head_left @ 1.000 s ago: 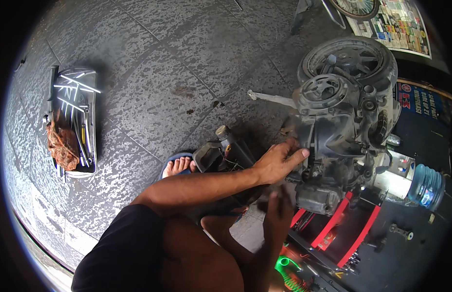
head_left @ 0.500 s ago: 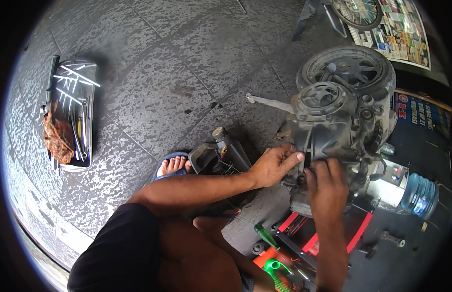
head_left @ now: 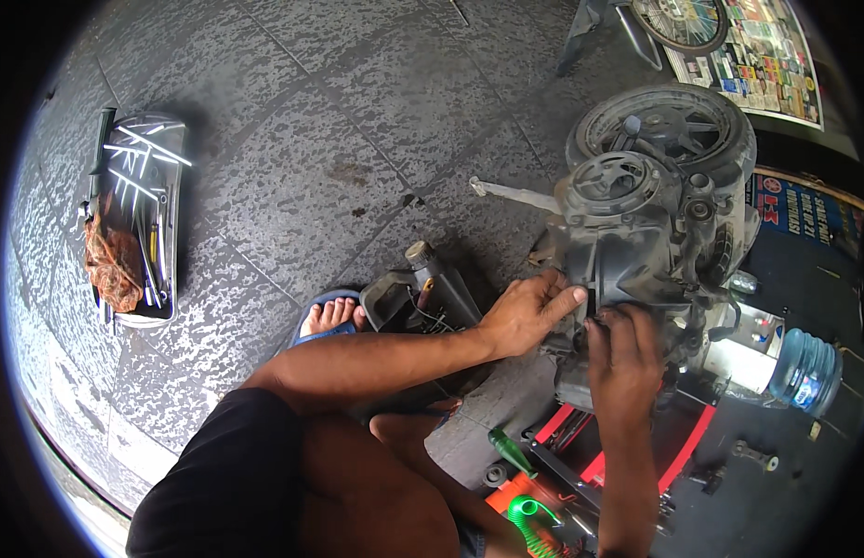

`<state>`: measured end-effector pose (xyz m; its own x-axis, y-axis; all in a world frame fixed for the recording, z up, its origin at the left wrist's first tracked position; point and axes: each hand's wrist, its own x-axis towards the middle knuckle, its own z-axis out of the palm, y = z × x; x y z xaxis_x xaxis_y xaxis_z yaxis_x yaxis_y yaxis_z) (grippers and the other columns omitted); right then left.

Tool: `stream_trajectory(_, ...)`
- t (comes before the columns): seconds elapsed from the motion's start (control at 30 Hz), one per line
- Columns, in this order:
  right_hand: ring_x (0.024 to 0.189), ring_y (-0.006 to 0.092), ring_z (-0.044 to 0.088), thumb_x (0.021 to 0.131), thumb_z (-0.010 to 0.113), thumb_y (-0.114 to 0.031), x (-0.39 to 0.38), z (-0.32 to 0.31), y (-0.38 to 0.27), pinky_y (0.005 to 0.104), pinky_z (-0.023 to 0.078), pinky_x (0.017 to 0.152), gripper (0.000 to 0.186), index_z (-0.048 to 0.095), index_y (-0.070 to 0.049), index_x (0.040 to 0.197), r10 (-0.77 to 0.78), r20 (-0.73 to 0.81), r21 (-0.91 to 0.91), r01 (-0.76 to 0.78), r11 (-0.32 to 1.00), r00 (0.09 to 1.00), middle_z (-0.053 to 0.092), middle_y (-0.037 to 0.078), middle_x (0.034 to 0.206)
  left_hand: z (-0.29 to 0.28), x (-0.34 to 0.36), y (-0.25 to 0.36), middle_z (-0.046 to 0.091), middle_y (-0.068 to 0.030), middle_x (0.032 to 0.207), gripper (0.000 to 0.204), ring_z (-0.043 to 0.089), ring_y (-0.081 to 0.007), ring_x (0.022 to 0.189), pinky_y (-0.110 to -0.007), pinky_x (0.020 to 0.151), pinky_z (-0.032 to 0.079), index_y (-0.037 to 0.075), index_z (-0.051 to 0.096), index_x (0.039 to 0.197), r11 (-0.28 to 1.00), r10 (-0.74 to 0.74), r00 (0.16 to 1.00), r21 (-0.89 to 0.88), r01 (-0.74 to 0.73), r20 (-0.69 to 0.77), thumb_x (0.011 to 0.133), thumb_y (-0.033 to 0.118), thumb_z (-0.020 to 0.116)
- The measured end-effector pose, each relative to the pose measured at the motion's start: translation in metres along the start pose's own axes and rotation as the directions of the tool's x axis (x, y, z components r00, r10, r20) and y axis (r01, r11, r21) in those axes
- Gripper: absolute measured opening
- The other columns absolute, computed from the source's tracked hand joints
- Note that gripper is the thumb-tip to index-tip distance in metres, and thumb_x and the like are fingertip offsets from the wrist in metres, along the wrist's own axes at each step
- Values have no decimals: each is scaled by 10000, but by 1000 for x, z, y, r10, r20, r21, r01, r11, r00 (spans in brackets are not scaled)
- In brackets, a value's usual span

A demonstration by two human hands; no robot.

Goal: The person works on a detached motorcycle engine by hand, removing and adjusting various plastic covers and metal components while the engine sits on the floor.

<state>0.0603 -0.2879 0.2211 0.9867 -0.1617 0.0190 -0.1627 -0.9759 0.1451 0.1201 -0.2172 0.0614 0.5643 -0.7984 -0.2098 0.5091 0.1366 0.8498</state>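
A dusty grey scooter engine (head_left: 641, 260) with an attached wheel (head_left: 590, 126) lies at my right. My left hand (head_left: 534, 314) has its fingers curled on the left edge of the engine casing, thumb stretched along it. Just below and right of it, my right hand (head_left: 624, 358) bends its fingers against the lower part of the casing; whatever its fingertips grip is hidden. A black plastic part with a capped neck (head_left: 441, 288) lies beside my left forearm, near my sandalled foot (head_left: 329, 316).
At the left lies a tray (head_left: 176, 244) with tools and a brown rag (head_left: 114, 265). To the right are a red-edged toolbox (head_left: 683, 446), a green coiled hose (head_left: 529, 525), a blue plastic jug (head_left: 804, 370) and a blue sign (head_left: 794, 205). A bicycle wheel (head_left: 678, 23) is at the top.
My right hand has risen from below onto the engine casing beside my left hand. My left hand stays on the casing. The view has shifted slightly.
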Motion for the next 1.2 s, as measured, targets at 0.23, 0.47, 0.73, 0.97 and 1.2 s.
stream_trajectory(0.23,932,348,657,827,757,-77,-1,0,0,436,553,812,285,693,2,1093,31,5,-18,-31,999,1000,644,143,1054,8,1,-11,618,-92,758,555,574,-152,715,-360,682,495,-40,616,993,984,45,999,-170,-48,-22,969,515,629)
stream_trajectory(0.47,947,347,643,834,701,-22,4,-8,-8,432,543,816,342,698,18,1173,16,114,-41,-12,999,993,614,151,1064,2,2,-17,602,-82,723,462,541,-123,703,-350,661,484,-43,644,977,973,68,997,-223,-59,34,981,419,655)
stream_trajectory(0.73,954,335,622,805,635,56,5,-5,-5,441,536,815,362,698,37,1161,-8,138,-21,11,1000,990,591,150,1049,-6,11,-10,593,-95,665,424,503,-113,659,-362,636,476,-43,683,952,989,113,992,-103,-107,59,969,381,683)
stream_trajectory(0.97,949,332,619,805,639,45,2,-3,-3,441,533,819,366,695,33,1167,-7,80,-13,8,1000,997,590,145,1046,1,2,-1,653,-66,766,445,574,-98,729,-310,693,514,-53,690,989,979,49,999,-199,-50,-9,964,392,694)
stream_trajectory(1.2,982,348,599,785,641,53,5,-3,-11,452,511,862,443,663,36,1227,61,121,-19,-59,998,991,580,150,1061,-8,12,-14,690,-35,900,431,619,-95,823,-284,768,531,-31,700,1029,881,-78,987,-454,134,139,948,391,723)
